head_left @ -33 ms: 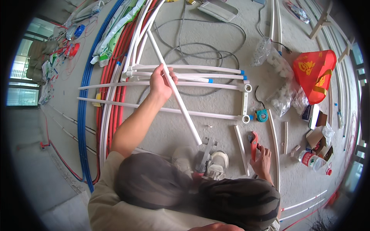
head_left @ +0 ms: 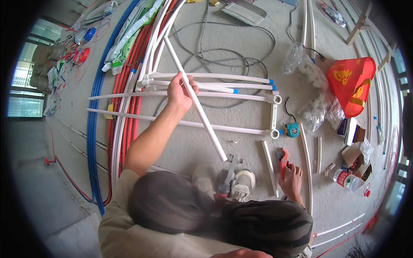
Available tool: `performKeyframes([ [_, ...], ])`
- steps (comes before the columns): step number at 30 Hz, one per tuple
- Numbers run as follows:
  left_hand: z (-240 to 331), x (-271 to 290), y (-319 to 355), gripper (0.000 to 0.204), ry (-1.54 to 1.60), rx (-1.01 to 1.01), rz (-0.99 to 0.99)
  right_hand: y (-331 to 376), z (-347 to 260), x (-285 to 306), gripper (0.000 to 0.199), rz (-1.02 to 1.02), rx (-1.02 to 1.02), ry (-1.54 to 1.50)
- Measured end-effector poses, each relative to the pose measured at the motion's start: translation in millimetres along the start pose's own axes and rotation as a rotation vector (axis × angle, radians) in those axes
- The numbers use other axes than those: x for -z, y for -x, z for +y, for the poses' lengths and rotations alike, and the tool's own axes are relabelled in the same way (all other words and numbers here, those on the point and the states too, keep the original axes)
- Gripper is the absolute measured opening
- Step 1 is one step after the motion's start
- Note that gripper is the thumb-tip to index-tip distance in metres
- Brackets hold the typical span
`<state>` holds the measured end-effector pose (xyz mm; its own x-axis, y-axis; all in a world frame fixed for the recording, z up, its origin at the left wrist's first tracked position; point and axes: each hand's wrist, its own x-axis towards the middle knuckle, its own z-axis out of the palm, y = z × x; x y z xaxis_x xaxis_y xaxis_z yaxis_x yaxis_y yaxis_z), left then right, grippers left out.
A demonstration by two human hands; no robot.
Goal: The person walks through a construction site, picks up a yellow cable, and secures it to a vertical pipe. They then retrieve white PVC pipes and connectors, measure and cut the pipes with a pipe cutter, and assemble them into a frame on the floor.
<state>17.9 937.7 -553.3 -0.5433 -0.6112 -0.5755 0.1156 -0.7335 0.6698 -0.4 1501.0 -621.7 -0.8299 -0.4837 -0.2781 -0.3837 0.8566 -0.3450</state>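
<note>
In my left hand [head_left: 180,93] is a straight white plastic pipe [head_left: 201,112], gripped near its middle and slanting from far left to near right. Its lower end hangs just beyond a grey metal-headed tool [head_left: 229,173] with a red part, between my shoes. On the right, close to the floor, my right hand [head_left: 292,181] closes round a handle of the red pipe cutter [head_left: 283,160]; its palm side is partly hidden. A short white pipe [head_left: 270,167] lies left of the cutter. Beyond, long white pipes [head_left: 215,127] run to a white two-socket fitting [head_left: 274,117].
Blue pipes [head_left: 91,146] and red pipes [head_left: 133,114] run along the left. A grey cable [head_left: 247,60] coils ahead. On the right are a teal tape measure [head_left: 292,130], a red bag [head_left: 350,86], a plastic bottle [head_left: 348,179] and cardboard boxes [head_left: 353,157].
</note>
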Motion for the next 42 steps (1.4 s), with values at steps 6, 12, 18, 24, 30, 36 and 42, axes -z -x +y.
performKeyframes([
  [6, 5, 12, -6, 0.036, 0.067, 0.032, 0.003, -2, -1, -18, 0.087, 0.015, -0.064, 0.062],
  [12, 6, 21, -3, 0.033, 0.140, 0.056, 0.017, 0, -17, -13, 0.100, -0.060, -0.120, 0.038],
  [18, 3, 19, 1, 0.031, 0.125, 0.054, -0.006, 0, -20, -6, 0.111, -0.116, -0.118, 0.129],
  [24, -1, -2, 18, 0.038, -0.177, 0.129, -0.225, -25, -21, 10, 0.108, -0.137, -0.028, -0.027],
  [30, -34, -23, 74, 0.038, -0.597, 0.476, -0.489, -109, -130, 90, 0.126, 0.172, 0.208, -0.076],
  [36, -61, -33, 109, 0.038, -0.617, 0.628, -0.555, -156, -206, 100, 0.147, 0.284, 0.339, -0.187],
  [42, -66, -22, 112, 0.038, -0.558, 0.689, -0.565, -158, -214, 93, 0.151, 0.280, 0.340, -0.230],
])
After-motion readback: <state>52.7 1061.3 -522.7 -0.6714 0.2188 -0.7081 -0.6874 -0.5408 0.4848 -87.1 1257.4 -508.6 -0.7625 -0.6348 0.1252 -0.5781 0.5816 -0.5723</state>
